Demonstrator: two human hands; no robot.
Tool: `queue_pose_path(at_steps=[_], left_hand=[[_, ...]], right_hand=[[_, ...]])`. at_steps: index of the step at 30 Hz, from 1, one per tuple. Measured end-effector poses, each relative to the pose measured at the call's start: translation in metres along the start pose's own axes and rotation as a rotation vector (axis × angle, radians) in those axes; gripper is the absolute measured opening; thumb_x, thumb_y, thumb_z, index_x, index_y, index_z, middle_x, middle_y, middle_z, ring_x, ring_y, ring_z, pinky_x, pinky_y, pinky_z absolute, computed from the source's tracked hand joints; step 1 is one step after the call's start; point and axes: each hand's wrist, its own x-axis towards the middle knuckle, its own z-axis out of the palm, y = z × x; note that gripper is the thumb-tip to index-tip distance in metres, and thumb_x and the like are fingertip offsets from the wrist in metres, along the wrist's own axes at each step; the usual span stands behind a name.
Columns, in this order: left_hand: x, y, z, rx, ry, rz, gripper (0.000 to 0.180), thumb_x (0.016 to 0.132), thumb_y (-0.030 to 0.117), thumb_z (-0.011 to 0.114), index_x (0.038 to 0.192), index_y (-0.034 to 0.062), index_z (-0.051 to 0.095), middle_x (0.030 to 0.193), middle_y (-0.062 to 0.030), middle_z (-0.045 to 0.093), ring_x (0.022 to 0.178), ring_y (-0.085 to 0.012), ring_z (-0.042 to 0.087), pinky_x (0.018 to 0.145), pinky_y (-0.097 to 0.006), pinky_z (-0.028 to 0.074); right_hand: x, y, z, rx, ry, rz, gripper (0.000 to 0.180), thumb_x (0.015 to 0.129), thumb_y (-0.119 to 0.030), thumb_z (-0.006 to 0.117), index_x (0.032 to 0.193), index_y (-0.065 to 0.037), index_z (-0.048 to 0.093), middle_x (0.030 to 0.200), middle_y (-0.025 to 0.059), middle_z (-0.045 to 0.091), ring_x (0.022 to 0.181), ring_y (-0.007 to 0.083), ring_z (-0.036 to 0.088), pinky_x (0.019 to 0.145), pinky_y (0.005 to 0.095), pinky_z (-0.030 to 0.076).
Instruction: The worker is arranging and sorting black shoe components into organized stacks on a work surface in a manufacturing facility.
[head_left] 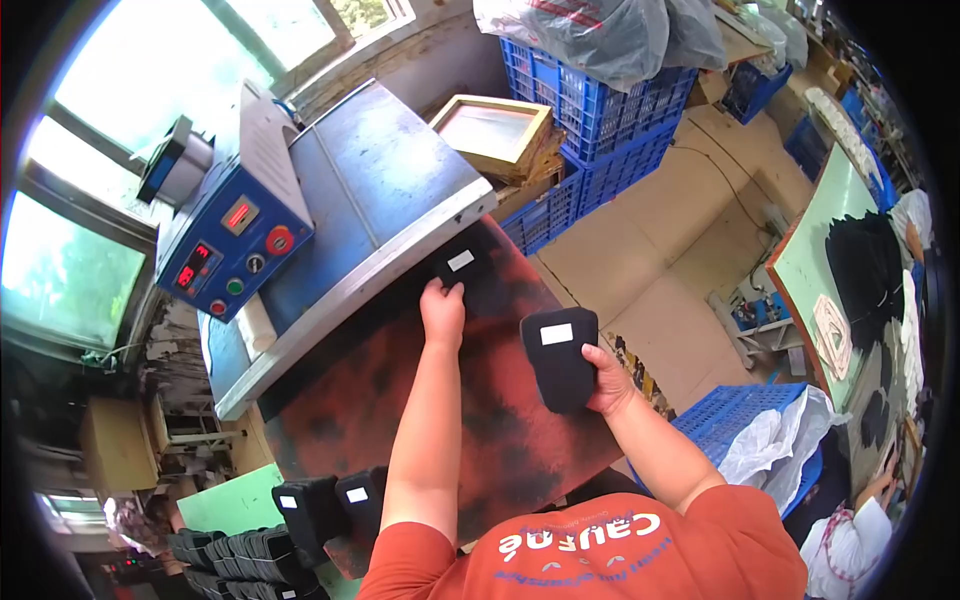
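My right hand [608,380] grips a stack of black fabric pads [562,375] by its right edge, the thumb on top. A white label lies on the upper face of that stack. Farther forward, my left hand [442,315] reaches over the dark red, black-stained work surface [400,410]. Its fingers are pinched at the near edge of a black fabric pad [480,280], which also bears a white label. That pad lies just in front of the machine's metal edge, and its dark outline blends into the surface.
A blue-topped machine [385,150] with a control box [235,235] stands ahead and left. More labelled black pads [310,515] sit at the near left, above piled black pads [250,555]. Blue crates [600,120] stand beyond; another crate [725,425] is at right. A co-worker's sleeve [850,550] shows lower right.
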Motion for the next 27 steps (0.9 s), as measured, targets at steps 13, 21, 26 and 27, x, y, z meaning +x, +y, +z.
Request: queue_pose_path(at_steps=[13,21,26,27], left_hand=[[-0.088,0.056,0.038,0.112,-0.213,-0.020,0.015,0.080,0.008,0.065,0.088,-0.0023,0.058,0.073,-0.0005,0.059,0.066,-0.0057,0.053,0.060,-0.022,0.045],[-0.022,0.038,0.023,-0.031,0.135,0.003,0.014,0.079,0.007,0.064,0.090,-0.0017,0.061,0.068,-0.0018,0.058,0.052,-0.0063,0.048,0.048,-0.021,0.041],[0.002,0.015,0.003,0.480,0.257,0.242,0.022,0.079,0.011,0.066,0.094,-0.0039,0.061,0.075,-0.0044,0.059,0.060,-0.0110,0.052,0.055,-0.024,0.044],[-0.004,0.014,0.005,0.742,0.345,0.463,0.023,0.079,0.012,0.066,0.094,-0.0048,0.061,0.078,-0.0054,0.060,0.064,-0.0131,0.054,0.060,-0.026,0.046]], right_hand=[[0.032,-0.024,0.000,-0.165,0.197,-0.102,0.046,0.082,-0.015,0.065,0.123,-0.008,0.044,0.114,0.0063,0.054,0.107,0.0204,0.052,0.092,0.0362,0.043],[0.029,-0.040,-0.001,-0.006,0.283,-0.143,0.041,0.082,-0.009,0.058,0.121,-0.007,0.045,0.111,0.0089,0.055,0.101,0.0224,0.055,0.088,0.0385,0.046],[0.018,-0.039,0.002,-0.053,0.268,-0.135,0.044,0.080,-0.009,0.060,0.121,-0.007,0.045,0.110,0.0094,0.055,0.102,0.0222,0.055,0.088,0.0386,0.046],[0.018,-0.037,0.004,-0.084,0.281,-0.138,0.043,0.080,-0.008,0.061,0.120,-0.006,0.045,0.111,0.0088,0.055,0.102,0.0214,0.055,0.088,0.0373,0.046]])
